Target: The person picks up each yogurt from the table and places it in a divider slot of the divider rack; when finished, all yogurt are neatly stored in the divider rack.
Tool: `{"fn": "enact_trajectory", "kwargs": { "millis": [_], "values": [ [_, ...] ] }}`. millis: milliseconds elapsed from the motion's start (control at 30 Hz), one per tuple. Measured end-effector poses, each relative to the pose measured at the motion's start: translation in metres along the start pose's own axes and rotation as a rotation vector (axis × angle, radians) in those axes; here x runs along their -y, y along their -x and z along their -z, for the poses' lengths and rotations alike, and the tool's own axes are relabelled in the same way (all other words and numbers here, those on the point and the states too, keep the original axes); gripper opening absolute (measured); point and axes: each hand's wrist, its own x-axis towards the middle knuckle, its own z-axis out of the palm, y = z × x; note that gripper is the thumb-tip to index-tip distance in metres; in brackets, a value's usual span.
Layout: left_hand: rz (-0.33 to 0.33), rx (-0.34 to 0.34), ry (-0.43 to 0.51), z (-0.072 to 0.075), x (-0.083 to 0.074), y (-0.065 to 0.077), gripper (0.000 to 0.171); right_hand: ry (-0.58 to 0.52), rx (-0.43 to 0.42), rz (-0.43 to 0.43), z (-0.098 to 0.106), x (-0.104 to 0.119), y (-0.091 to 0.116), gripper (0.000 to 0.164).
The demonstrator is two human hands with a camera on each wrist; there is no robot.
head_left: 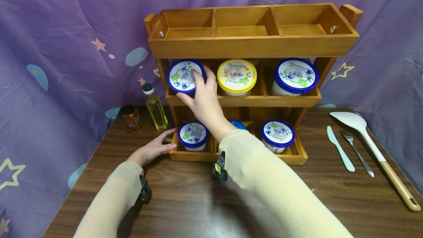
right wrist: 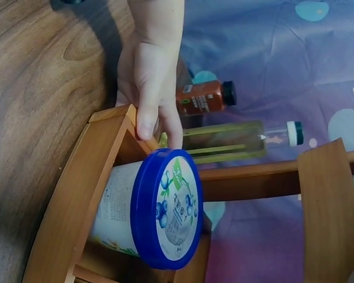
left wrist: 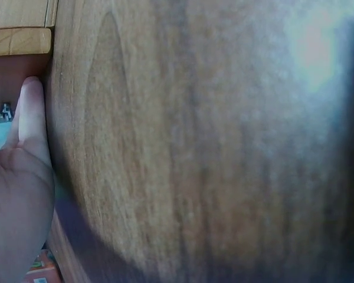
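On the middle tier of a wooden rack, my right hand grips a white tub with a blue-rimmed, blueberry-print lid. Its thumb lies at the lid's front edge, and the other fingers reach over the lid and down its right side. My left hand rests against the left end of the bottom tier, fingers extended along the outer side and thumb on the corner. Just inside that end sits another blue-lidded tub. A yellow-lidded tub stands right of my right hand.
Blue-lidded tubs occupy the middle tier's right and bottom right. An oil bottle and an orange-brown jar stand left of the rack. A knife, a fork and a white turner lie to the right.
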Motion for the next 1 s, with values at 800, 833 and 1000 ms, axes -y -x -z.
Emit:
{"fn": "enact_trajectory", "kwargs": {
  "millis": [800, 833, 1000],
  "values": [
    [0.005, -0.017, -0.031, 0.004, 0.002, 0.0, 0.072, -0.015, 0.103, -0.089, 0.005, 0.005, 0.008, 0.079],
    [0.003, -0.017, -0.034, 0.004, 0.002, 0.0, 0.072, -0.016, 0.111, -0.091, 0.006, 0.005, 0.01, 0.079],
    [0.007, -0.003, -0.026, 0.001, 0.003, -0.002, 0.072, -0.033, 0.127, -0.086, 0.012, 0.003, 0.025, 0.081]
  ]
}}
